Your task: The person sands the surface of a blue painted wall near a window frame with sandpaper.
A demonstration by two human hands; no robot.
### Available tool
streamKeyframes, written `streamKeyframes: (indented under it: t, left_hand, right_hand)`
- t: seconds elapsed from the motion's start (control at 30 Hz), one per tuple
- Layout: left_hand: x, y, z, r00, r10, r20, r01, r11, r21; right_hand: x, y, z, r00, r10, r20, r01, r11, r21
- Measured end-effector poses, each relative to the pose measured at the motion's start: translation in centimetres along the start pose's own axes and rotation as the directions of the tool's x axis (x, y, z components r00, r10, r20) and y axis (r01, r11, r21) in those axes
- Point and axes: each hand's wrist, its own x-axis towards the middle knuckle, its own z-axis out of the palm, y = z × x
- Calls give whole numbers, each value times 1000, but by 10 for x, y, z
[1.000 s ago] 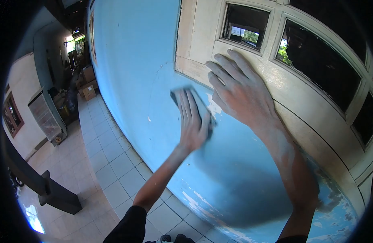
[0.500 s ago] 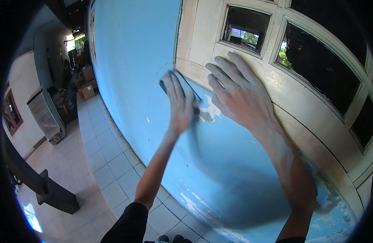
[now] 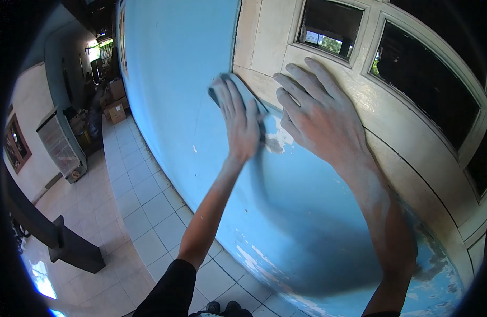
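My left hand [image 3: 239, 120] lies with its fingers stretched flat over a dark grey piece of sandpaper [image 3: 213, 95], holding it against the light blue wall [image 3: 175, 63]. The sandpaper's edges show on both sides of the fingers, just below the corner of a cream wooden window frame [image 3: 270, 87]. Most of the sheet is hidden under the hand. To the right, my right hand [image 3: 325, 111] rests on the frame's lower part, fingers spread and holding nothing. Grey-white dust coats both hands. Between them is a chipped patch [image 3: 279, 138] of white and grey on the wall.
Dark glass panes [image 3: 423, 79] sit in the frame at upper right. More peeling paint [image 3: 254, 259] runs along the lower wall. Pale floor tiles [image 3: 156, 211], a dark post [image 3: 77, 245], a glass cabinet [image 3: 61, 145] and cardboard boxes [image 3: 115, 112] are at left.
My left hand has slid a little upward on the wall with the sandpaper. The right hand stays on the frame. The whole view has shifted slightly.
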Motion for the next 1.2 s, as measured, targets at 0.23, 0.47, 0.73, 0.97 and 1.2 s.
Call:
streamKeyframes:
  t: [0.23,0.47,0.73,0.97,1.2]
  left_hand:
    - [-18,10,-6,961,244,134,-252,966,49]
    - [-75,19,4,981,166,95,-175,981,87]
    - [-17,-8,-2,1000,-19,2,20,1000,-8]
    - [-70,32,1,945,199,260,-224,972,71]
    - [-43,4,3,1000,-7,22,6,999,32]
  right_hand:
    - [2,0,-1,1000,7,-1,-7,1000,14]
    - [3,1,-3,1000,-14,17,14,1000,-13]
    - [2,2,-1,1000,-9,25,10,999,-36]
    - [3,1,-1,1000,2,8,-2,1000,-8]
    - [3,1,-2,999,-6,36,6,1000,-9]
